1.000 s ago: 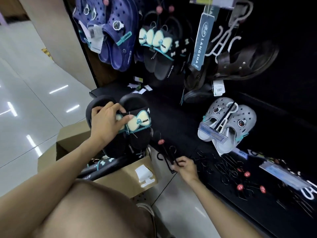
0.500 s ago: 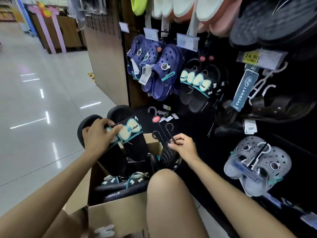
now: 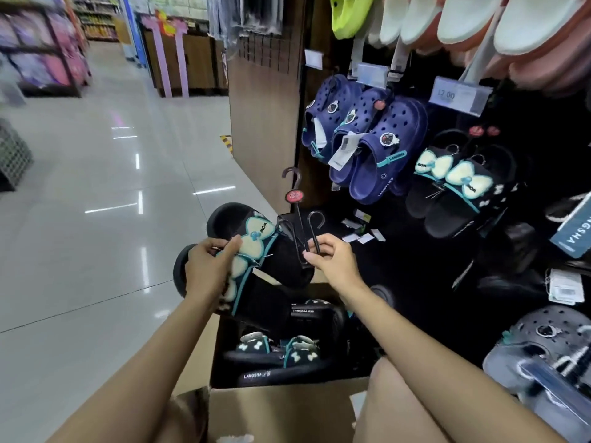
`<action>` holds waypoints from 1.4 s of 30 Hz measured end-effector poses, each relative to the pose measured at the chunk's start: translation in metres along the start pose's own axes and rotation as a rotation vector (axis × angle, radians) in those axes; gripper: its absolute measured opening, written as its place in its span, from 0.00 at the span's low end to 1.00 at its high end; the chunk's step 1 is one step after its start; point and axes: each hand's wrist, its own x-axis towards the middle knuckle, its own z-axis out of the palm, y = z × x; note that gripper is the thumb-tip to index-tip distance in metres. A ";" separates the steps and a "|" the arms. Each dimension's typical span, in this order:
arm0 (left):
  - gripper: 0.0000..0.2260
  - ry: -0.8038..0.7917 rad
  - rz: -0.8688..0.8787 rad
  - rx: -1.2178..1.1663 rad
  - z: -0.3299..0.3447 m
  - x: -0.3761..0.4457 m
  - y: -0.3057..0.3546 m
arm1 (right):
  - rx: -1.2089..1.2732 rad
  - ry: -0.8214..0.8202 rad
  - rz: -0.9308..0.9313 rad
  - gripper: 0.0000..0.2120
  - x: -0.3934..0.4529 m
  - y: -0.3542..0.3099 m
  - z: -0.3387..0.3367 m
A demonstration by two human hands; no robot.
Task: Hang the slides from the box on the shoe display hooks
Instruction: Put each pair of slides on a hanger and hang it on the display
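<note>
We note a pair of black slides (image 3: 256, 260) gripped by the left hand (image 3: 208, 270) above the open box (image 3: 281, 407). Just right of them, the right hand (image 3: 335, 263) pinches a black hanger (image 3: 299, 215), hooks upward. Matching slides hang beyond.

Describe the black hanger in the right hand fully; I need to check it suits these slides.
The hanger is thin black plastic by its look: a central stem topped by a curved hook, a round red tag below it, and two shorter hooked arms alongside. It stands roughly upright above the box, pinched at its lower end by the right hand, close beside the slides held in the left hand.
</note>
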 end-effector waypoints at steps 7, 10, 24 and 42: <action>0.13 -0.023 -0.124 -0.079 -0.004 0.016 -0.003 | -0.071 -0.158 -0.039 0.09 0.004 0.010 -0.001; 0.13 -0.037 -0.208 -0.141 -0.007 0.020 -0.001 | -0.160 -0.291 -0.032 0.08 0.002 0.009 0.005; 0.10 -0.231 -0.353 -0.350 -0.009 0.018 0.001 | -0.102 -0.211 0.100 0.06 -0.001 0.003 0.010; 0.16 -0.281 -0.120 -0.187 -0.004 0.003 0.009 | -0.145 -0.248 0.030 0.08 -0.006 -0.004 0.000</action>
